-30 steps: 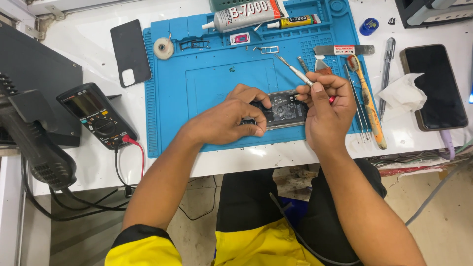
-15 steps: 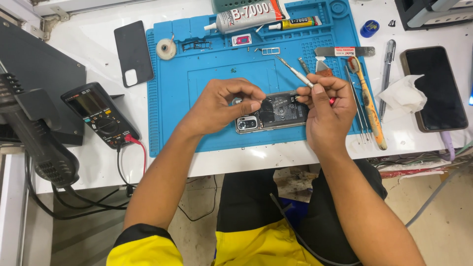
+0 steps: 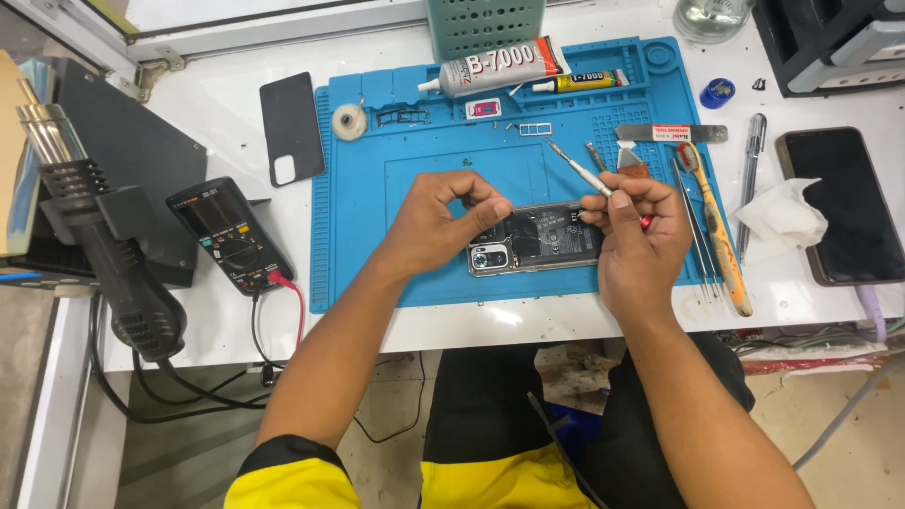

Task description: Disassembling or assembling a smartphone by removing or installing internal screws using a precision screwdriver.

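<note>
Our left hand (image 3: 443, 221) is pinched shut, thumb against fingertips, just above the opened phone (image 3: 537, 247), though we cannot tell whether anything tiny sits in that pinch. Our right hand (image 3: 639, 236) grips a thin screwdriver (image 3: 580, 170) with its tip pointing up and away. The phone lies back-open on the blue mat (image 3: 377, 254), near the front edge of the table (image 3: 226, 113), between our 2 hands.

We judge the main risk to be a small part slipping from the pinch and dropping off the mat, since the phone sits close to the table's edge. The screwdriver could also swing down and scratch the bare board if our grip loosens. The heat gun (image 3: 104, 245) at far left points downward, well apart from the work.

Counted: 1 opened phone, 1 other phone (image 3: 834, 203) at far right, 1 dark back cover (image 3: 290, 127), 1 multimeter (image 3: 231, 236), 2 glue tubes (image 3: 500, 66), 1 tape roll (image 3: 350, 122), 1 toothbrush (image 3: 716, 226), 1 pen (image 3: 751, 170), 1 tissue (image 3: 778, 217).
</note>
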